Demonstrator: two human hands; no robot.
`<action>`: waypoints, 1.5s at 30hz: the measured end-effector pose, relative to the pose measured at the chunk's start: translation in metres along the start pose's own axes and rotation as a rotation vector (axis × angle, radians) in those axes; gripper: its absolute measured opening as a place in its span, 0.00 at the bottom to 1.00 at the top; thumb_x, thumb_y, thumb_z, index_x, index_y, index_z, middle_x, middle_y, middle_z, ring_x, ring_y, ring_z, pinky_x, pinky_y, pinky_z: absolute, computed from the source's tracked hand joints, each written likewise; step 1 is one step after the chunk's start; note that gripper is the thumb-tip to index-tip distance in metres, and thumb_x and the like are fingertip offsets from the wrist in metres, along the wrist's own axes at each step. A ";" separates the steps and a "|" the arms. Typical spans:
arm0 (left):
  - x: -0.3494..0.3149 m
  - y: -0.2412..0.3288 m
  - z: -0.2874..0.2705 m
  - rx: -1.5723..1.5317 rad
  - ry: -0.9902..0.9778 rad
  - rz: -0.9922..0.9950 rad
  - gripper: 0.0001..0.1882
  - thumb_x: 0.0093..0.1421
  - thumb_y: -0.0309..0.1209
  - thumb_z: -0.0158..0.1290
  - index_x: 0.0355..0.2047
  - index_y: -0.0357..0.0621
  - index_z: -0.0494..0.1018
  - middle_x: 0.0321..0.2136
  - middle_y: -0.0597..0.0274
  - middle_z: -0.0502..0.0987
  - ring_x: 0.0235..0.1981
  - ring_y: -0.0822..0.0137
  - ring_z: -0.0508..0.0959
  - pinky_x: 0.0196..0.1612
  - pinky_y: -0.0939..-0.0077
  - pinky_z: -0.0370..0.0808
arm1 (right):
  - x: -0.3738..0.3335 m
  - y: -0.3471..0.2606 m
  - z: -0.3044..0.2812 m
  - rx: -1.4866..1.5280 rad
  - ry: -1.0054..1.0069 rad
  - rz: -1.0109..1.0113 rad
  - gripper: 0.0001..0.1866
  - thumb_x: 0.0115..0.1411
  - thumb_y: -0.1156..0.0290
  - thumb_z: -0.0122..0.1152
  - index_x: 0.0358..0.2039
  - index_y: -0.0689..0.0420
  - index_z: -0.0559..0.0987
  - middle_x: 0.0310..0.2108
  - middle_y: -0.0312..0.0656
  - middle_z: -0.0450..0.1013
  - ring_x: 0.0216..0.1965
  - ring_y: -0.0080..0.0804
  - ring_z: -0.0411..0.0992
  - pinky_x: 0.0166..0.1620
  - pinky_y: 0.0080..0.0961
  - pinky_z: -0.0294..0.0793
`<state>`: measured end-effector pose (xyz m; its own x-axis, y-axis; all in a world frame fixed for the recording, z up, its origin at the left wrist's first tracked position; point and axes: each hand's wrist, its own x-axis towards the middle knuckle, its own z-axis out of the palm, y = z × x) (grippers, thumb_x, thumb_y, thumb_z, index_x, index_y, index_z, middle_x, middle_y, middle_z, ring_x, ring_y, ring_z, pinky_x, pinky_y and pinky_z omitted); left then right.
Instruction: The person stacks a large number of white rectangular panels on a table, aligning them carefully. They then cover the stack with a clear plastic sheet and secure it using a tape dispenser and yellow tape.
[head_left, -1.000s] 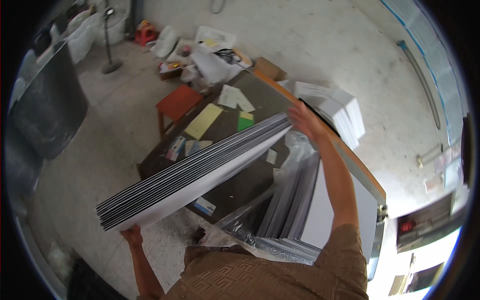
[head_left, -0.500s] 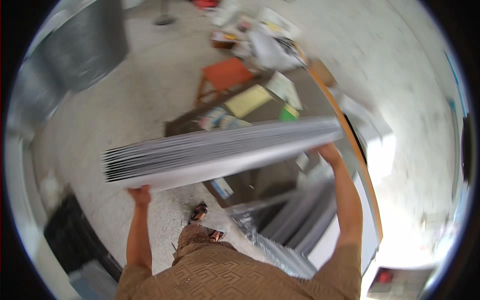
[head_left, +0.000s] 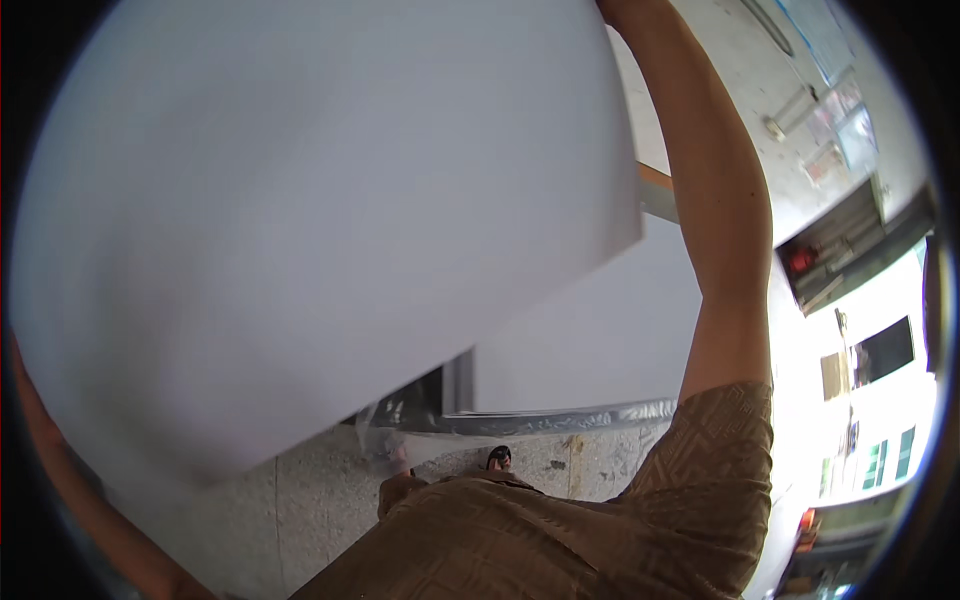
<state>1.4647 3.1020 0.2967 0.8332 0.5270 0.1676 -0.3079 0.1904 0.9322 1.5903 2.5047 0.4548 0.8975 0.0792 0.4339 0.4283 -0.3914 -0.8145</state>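
- We see the big white sheet stack [head_left: 320,220] raised close to the cam, filling most of the view.
- Right arm [head_left: 715,220] runs up its right edge; left arm [head_left: 60,470] at lower left.
- Both hands hidden, so we can't tell their grip.
- Below: more white sheets [head_left: 590,340] in plastic wrap, and a grey floor [head_left: 300,500].

A large stack of white sheets [head_left: 320,220], raised high and tilted, fills most of the view.
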 end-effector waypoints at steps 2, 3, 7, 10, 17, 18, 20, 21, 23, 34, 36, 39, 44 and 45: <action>0.007 -0.003 0.064 0.001 -0.209 -0.067 0.33 0.62 0.52 0.44 0.59 0.40 0.59 0.55 0.59 0.66 0.55 0.62 0.65 0.57 0.69 0.62 | -0.044 0.001 -0.067 -0.086 0.088 0.038 0.41 0.51 0.38 0.59 0.40 0.74 0.76 0.35 0.56 0.75 0.31 0.38 0.76 0.35 0.32 0.76; 0.011 -0.019 0.101 0.009 -0.316 -0.126 0.33 0.62 0.52 0.45 0.59 0.40 0.60 0.54 0.59 0.66 0.54 0.62 0.66 0.57 0.69 0.62 | -0.064 0.013 -0.098 -0.196 0.172 0.179 0.40 0.52 0.37 0.58 0.41 0.71 0.77 0.36 0.52 0.76 0.34 0.37 0.76 0.39 0.31 0.76; -0.016 -0.095 0.245 0.072 -0.714 -0.434 0.32 0.62 0.51 0.45 0.58 0.42 0.62 0.52 0.60 0.68 0.52 0.64 0.68 0.55 0.71 0.65 | -0.165 0.113 -0.238 -0.221 0.285 0.517 0.42 0.49 0.40 0.63 0.47 0.71 0.73 0.43 0.56 0.73 0.43 0.41 0.75 0.46 0.32 0.75; -0.065 -0.172 0.323 0.127 -0.928 -0.666 0.28 0.61 0.50 0.46 0.53 0.42 0.67 0.47 0.61 0.72 0.45 0.64 0.72 0.49 0.70 0.70 | -0.232 0.173 -0.303 -0.090 0.345 0.757 0.40 0.46 0.45 0.69 0.44 0.73 0.74 0.43 0.53 0.74 0.41 0.40 0.76 0.44 0.32 0.76; -0.195 -0.243 0.438 0.422 -0.973 -0.622 0.29 0.61 0.51 0.45 0.52 0.38 0.67 0.46 0.56 0.73 0.47 0.61 0.72 0.50 0.67 0.70 | -0.344 0.270 -0.403 -0.147 0.380 0.976 0.41 0.47 0.44 0.67 0.44 0.74 0.74 0.43 0.54 0.73 0.42 0.42 0.75 0.44 0.38 0.75; -0.198 -0.250 0.443 0.503 -0.944 -0.591 0.29 0.62 0.50 0.45 0.52 0.37 0.66 0.46 0.56 0.73 0.47 0.62 0.72 0.50 0.68 0.70 | -0.349 0.278 -0.408 -0.151 0.355 0.986 0.41 0.48 0.43 0.67 0.44 0.74 0.74 0.42 0.54 0.73 0.42 0.43 0.74 0.44 0.39 0.75; -0.198 -0.255 0.449 0.591 -0.923 -0.533 0.28 0.62 0.49 0.45 0.51 0.36 0.67 0.46 0.56 0.73 0.47 0.62 0.73 0.49 0.68 0.70 | -0.354 0.294 -0.410 -0.262 0.336 1.032 0.41 0.48 0.42 0.65 0.44 0.73 0.74 0.42 0.55 0.73 0.42 0.44 0.74 0.43 0.39 0.74; -0.198 -0.256 0.450 0.598 -0.932 -0.507 0.28 0.62 0.48 0.46 0.51 0.35 0.68 0.45 0.56 0.73 0.46 0.63 0.73 0.48 0.68 0.70 | -0.357 0.302 -0.410 -0.316 0.327 1.058 0.41 0.49 0.41 0.64 0.44 0.73 0.74 0.42 0.55 0.72 0.42 0.45 0.74 0.43 0.39 0.74; -0.196 -0.256 0.456 0.629 -0.946 -0.490 0.26 0.62 0.47 0.46 0.48 0.34 0.69 0.43 0.56 0.74 0.44 0.64 0.74 0.47 0.68 0.71 | -0.361 0.311 -0.410 -0.338 0.293 1.054 0.41 0.50 0.40 0.62 0.45 0.72 0.74 0.43 0.55 0.72 0.43 0.44 0.73 0.43 0.39 0.73; -0.147 -0.245 0.377 0.712 -0.510 -0.395 0.34 0.59 0.59 0.45 0.50 0.39 0.69 0.43 0.54 0.74 0.43 0.64 0.74 0.43 0.70 0.71 | -0.412 0.304 -0.401 0.201 0.363 0.867 0.49 0.54 0.32 0.49 0.61 0.63 0.58 0.56 0.47 0.59 0.60 0.38 0.53 0.61 0.40 0.51; -0.199 -0.236 0.372 0.649 -0.505 -0.458 0.47 0.56 0.69 0.38 0.59 0.38 0.60 0.50 0.50 0.71 0.51 0.62 0.70 0.47 0.70 0.70 | -0.468 0.306 -0.411 0.355 0.479 0.915 0.47 0.53 0.30 0.49 0.59 0.59 0.62 0.54 0.41 0.63 0.58 0.31 0.57 0.57 0.36 0.56; -0.256 -0.233 0.354 -0.058 -0.899 -0.846 0.46 0.59 0.67 0.33 0.55 0.32 0.65 0.45 0.55 0.74 0.43 0.67 0.75 0.47 0.77 0.72 | -0.488 0.262 -0.374 0.668 0.347 0.861 0.39 0.62 0.37 0.37 0.59 0.59 0.64 0.48 0.37 0.69 0.49 0.25 0.67 0.52 0.20 0.64; -0.290 -0.218 0.369 -0.124 -0.815 -0.846 0.45 0.59 0.67 0.32 0.60 0.37 0.60 0.54 0.52 0.68 0.51 0.65 0.71 0.50 0.72 0.70 | -0.514 0.292 -0.367 0.439 0.395 0.870 0.33 0.65 0.44 0.39 0.59 0.60 0.64 0.49 0.38 0.69 0.47 0.26 0.69 0.53 0.21 0.66; -0.292 -0.218 0.370 -0.051 -0.793 -0.818 0.45 0.60 0.66 0.33 0.60 0.37 0.59 0.53 0.52 0.68 0.51 0.65 0.71 0.51 0.72 0.70 | -0.514 0.288 -0.370 0.438 0.348 0.902 0.33 0.66 0.45 0.39 0.58 0.60 0.65 0.49 0.38 0.69 0.47 0.27 0.69 0.53 0.22 0.66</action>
<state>1.4582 2.6002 0.1632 0.8425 -0.4393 -0.3118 0.4579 0.2790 0.8441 1.2134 2.0115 0.1397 0.8521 -0.3698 -0.3703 -0.3185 0.1951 -0.9276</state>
